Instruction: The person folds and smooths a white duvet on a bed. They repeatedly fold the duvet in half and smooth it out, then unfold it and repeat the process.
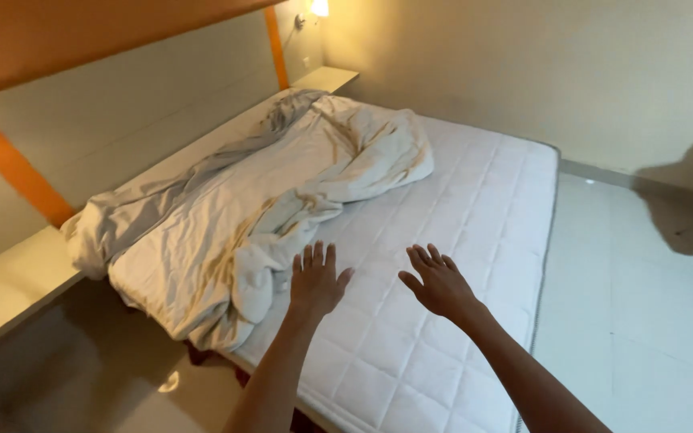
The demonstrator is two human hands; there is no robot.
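My left hand (315,281) reaches out over a bare white quilted mattress (475,200), fingers spread, holding nothing. It hovers just right of a crumpled white sheet (282,200) bunched along the mattress's left half. My right hand (438,281) is stretched out beside it, also with fingers apart and nothing in it, above the bare quilted surface. Whether either hand touches the mattress I cannot tell.
A pale headboard panel with orange trim (10,160) runs along the left. A side shelf (10,289) sits at the near left and another shelf (326,78) at the far corner under a wall lamp (318,8). Light tiled floor (643,305) lies right of the bed.
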